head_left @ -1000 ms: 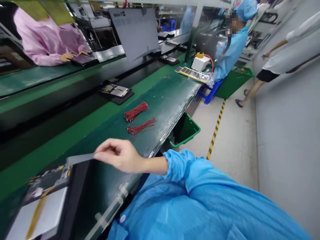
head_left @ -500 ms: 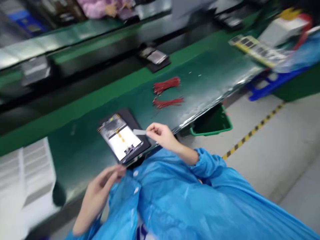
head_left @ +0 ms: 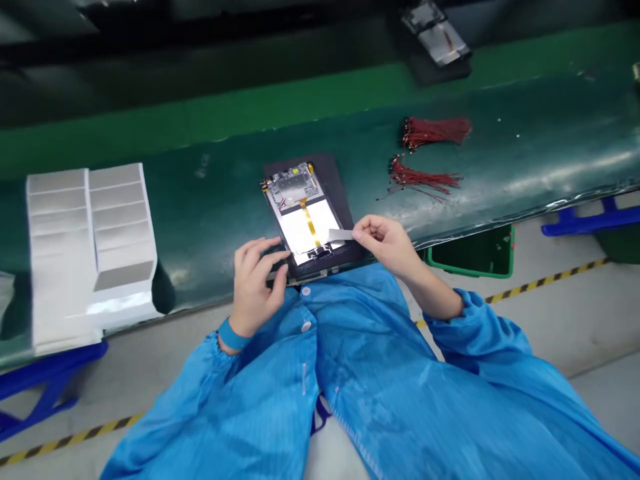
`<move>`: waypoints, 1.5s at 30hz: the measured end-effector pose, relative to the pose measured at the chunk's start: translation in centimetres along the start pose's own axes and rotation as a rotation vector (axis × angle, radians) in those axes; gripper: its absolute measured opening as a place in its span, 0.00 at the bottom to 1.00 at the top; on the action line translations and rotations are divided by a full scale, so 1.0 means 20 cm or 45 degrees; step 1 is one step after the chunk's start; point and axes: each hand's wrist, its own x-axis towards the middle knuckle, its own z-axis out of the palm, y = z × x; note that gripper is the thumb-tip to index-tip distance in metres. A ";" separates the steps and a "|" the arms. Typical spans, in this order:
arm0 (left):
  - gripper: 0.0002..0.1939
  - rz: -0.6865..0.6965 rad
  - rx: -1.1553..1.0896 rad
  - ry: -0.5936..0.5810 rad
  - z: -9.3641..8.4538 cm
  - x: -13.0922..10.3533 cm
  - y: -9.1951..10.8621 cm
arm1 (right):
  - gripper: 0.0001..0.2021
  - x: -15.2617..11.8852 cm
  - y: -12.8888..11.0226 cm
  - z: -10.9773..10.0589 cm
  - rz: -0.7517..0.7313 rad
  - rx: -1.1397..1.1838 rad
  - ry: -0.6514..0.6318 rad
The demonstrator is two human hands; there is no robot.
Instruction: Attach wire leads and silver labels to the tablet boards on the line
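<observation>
An opened tablet lies on a black pad, showing its circuit board at the top and a white battery area crossed by a yellow-orange ribbon. Between thumb and forefinger, my right hand pinches a grey adhesive strip, whose free end reaches over the tablet's lower right side. My left hand is at the tablet's lower left edge with fingers apart and bent, the fingertips at or close to the edge. Nothing shows in its grasp.
Sheets of grey strips lie on the left of the green bench. Two bundles of red wires are to the right. Another opened tablet sits at the back. A green bin stands below the front edge.
My view has swung to the left. My left hand has come up from the bench's front edge to the tablet's side. The right hand still pinches the strip, now over the tablet.
</observation>
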 end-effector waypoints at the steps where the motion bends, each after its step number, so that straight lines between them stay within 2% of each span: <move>1: 0.11 0.016 -0.012 0.009 0.00 -0.02 -0.01 | 0.14 0.00 -0.01 0.01 0.009 -0.042 -0.037; 5: 0.13 0.092 -0.011 0.032 0.02 -0.07 -0.05 | 0.10 -0.01 -0.01 0.12 0.048 -0.256 -0.216; 8: 0.15 0.123 0.017 0.039 0.04 -0.08 -0.06 | 0.08 0.02 0.00 0.20 0.052 -0.385 -0.244; 11: 0.15 0.142 0.017 0.048 0.06 -0.07 -0.06 | 0.08 0.05 0.00 0.24 0.048 -0.472 -0.248; 18: 0.15 0.180 -0.024 0.045 0.08 -0.05 -0.06 | 0.08 0.05 -0.01 0.23 0.092 -0.393 -0.301; 23: 0.18 0.138 -0.035 -0.021 0.09 -0.06 -0.08 | 0.09 0.04 -0.05 0.23 0.072 -0.323 -0.345; 28: 0.19 0.055 -0.106 0.002 0.09 -0.05 -0.07 | 0.08 0.05 -0.06 0.22 0.017 -0.314 -0.384; 35: 0.18 0.059 -0.106 0.029 0.08 -0.04 -0.07 | 0.08 0.05 -0.01 0.23 0.067 -0.385 -0.319; 45: 0.17 0.120 -0.089 0.032 0.08 -0.04 -0.06 | 0.07 0.06 -0.02 0.25 0.039 -0.482 -0.253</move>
